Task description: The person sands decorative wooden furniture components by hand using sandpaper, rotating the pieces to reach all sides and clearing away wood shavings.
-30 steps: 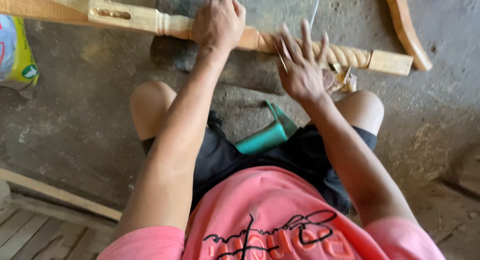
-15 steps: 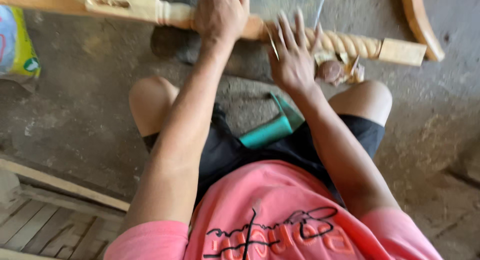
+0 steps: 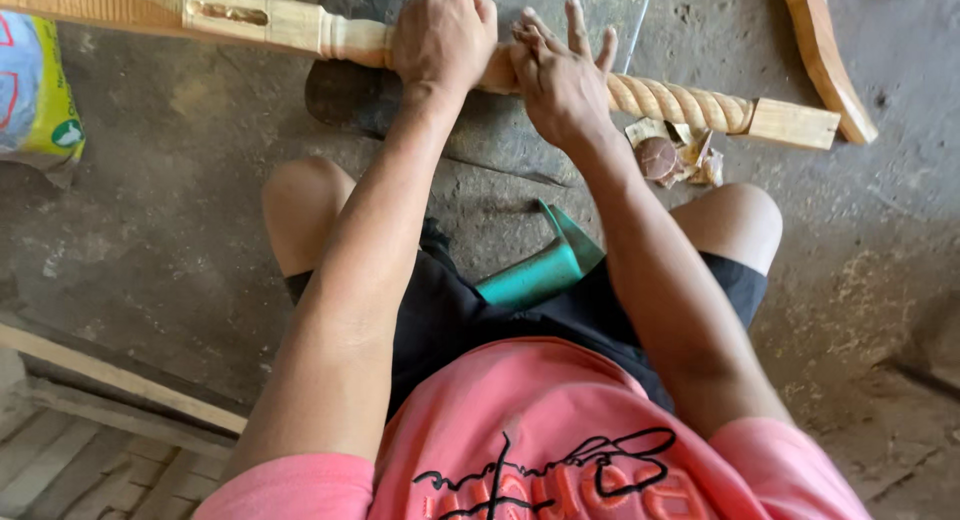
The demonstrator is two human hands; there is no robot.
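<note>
left hand clamped on wooden leg, upper centre | right hand now pressed closer, fingers half-spread over twisted section; possibly sanding

Pale bare-wood turned leg with rope-twist carving, matt; rough dusty concrete floor; teal plastic stool

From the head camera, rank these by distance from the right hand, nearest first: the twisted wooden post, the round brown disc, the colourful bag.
1. Twisted wooden post: under the right hand.
2. Round brown disc: on the floor, just right of it.
3. Colourful bag: far left edge.
</note>
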